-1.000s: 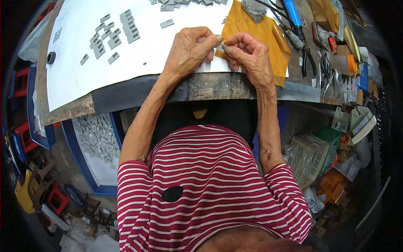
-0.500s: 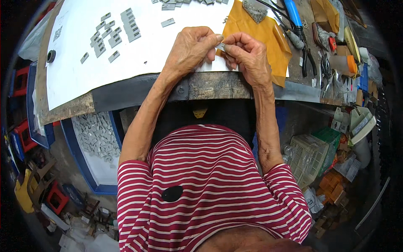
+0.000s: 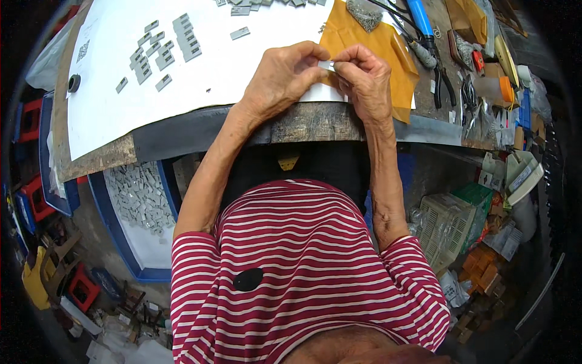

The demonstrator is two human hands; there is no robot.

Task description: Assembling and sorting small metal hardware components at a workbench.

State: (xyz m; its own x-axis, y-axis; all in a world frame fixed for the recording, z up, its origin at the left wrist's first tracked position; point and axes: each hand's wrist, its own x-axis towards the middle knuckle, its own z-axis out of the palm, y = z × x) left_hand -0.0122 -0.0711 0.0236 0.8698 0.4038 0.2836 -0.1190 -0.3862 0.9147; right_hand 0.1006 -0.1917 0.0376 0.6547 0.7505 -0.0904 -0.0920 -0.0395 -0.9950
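Above the near edge of the worktable, both hands meet at a small flat grey rectangular piece (image 3: pixel 326 64). My left hand (image 3: pixel 280 82) pinches it from the left between thumb and fingertips. From the right, the closed fingertips of my right hand (image 3: pixel 368 82) are at its other end; whether they hold a tiny second part is hidden. Similar grey pieces (image 3: pixel 186 37) lie in rows on the white sheet (image 3: pixel 115 54) to the left. One single grey piece (image 3: pixel 240 33) rests beyond my left hand, and a heap of them (image 3: pixel 260 5) is at the far edge.
Brown paper (image 3: pixel 388 60) lies under and beyond my right hand, with a bag of tiny metal parts (image 3: pixel 365 15) on it. Further right are a blue-handled tool (image 3: pixel 419 18) and pliers (image 3: pixel 445 88). A blue tray of grey pieces (image 3: pixel 136 274) stands below the table, left.
My left hand has shifted its grip, its thumb now lower and its fingers arched over the piece. My right fingertips have moved slightly right. The laid-out pieces stay put.
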